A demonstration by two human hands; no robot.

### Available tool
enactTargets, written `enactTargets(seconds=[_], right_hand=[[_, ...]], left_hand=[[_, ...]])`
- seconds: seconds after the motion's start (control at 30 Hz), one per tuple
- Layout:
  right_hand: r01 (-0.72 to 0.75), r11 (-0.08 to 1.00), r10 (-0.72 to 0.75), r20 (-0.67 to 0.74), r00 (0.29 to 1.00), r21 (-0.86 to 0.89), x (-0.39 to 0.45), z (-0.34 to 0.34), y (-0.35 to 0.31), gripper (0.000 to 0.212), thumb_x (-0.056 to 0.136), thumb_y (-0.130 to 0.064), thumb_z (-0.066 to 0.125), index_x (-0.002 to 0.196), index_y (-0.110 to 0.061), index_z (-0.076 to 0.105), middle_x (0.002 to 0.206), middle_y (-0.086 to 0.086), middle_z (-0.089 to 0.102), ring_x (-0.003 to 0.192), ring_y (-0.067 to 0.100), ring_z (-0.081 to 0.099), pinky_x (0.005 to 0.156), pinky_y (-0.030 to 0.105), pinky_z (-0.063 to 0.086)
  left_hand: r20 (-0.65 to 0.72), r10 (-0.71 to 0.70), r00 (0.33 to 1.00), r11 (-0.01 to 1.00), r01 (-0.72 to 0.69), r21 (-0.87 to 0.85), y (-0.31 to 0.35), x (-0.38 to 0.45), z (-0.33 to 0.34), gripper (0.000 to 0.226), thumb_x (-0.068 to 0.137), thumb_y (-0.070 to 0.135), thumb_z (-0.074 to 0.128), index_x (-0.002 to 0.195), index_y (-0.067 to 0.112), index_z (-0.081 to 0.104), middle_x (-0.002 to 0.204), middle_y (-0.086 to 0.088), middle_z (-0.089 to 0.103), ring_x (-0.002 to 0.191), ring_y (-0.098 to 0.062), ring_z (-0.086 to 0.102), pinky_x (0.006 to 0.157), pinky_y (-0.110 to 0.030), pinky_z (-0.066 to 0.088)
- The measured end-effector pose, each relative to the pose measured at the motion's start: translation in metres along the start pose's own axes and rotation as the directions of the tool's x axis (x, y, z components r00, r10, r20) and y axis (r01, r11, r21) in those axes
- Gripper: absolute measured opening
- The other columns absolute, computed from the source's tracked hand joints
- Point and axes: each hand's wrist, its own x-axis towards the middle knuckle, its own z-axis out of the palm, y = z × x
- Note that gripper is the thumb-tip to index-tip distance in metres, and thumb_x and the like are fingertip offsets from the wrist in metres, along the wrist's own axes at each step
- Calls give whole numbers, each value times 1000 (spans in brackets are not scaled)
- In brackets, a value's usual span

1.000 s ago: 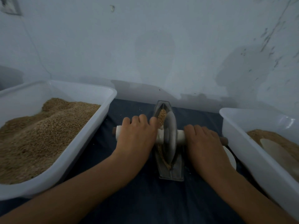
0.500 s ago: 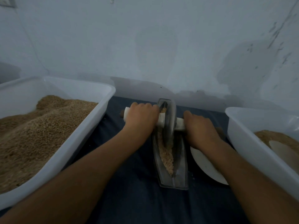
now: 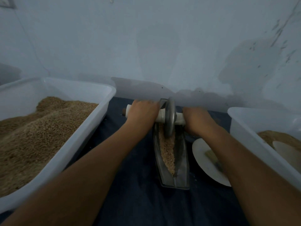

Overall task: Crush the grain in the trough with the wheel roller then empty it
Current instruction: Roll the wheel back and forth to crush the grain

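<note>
A narrow boat-shaped metal trough [image 3: 183, 162] lies lengthwise on the dark cloth in the middle. Crushed tan grain [image 3: 167, 149] lines its channel. The grey metal wheel roller [image 3: 170, 118] stands on edge at the trough's far end, on a white axle handle. My left hand [image 3: 143, 111] grips the handle left of the wheel. My right hand [image 3: 197, 119] grips the handle on the wheel's right side. The far tip of the trough is hidden behind the wheel.
A large white tub [image 3: 78, 137] heaped with grain fills the left. A second white tub [image 3: 244, 128] with grain and a pale scoop stands on the right. A white plate [image 3: 205, 163] with a small brush lies between trough and right tub. The wall is close behind.
Both hands have pushed the wheel roller away from me, from the trough's middle to its far end, which bares the crushed grain in the near half.
</note>
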Motion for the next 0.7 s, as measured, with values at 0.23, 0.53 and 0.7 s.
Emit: enactTargets(seconds=[0.23, 0.53, 0.7], right_hand=[[27, 999, -24, -113, 993, 24, -52, -5, -11, 27, 86, -23, 65, 100, -16, 42, 102, 7, 63, 92, 29, 62, 66, 34, 32], [74, 996, -84, -407, 909, -40, -117, -25, -33, 26, 54, 8, 76, 70, -1, 57, 59, 16, 56, 50, 31, 55, 51, 36, 43], [77, 997, -65, -434, 898, 10, -112, -17, -29, 32, 50, 13, 76, 69, -2, 55, 57, 15, 54, 47, 31, 53, 49, 35, 42]], left_hand=[[22, 1, 1000, 1000, -1, 6, 10, -41, -14, 46, 81, 19, 71, 116, 15, 42, 116, -8, 56, 108, -28, 56, 88, -38, 39], [46, -15, 999, 1000, 15, -4, 17, -90, -36, 49, 79, 22, 72, 111, 19, 35, 113, -6, 49, 103, -26, 53, 85, -38, 39], [40, -18, 999, 1000, 18, 22, 19, -84, -33, 50, 79, 21, 74, 113, 18, 38, 113, -5, 51, 103, -25, 53, 83, -36, 37]])
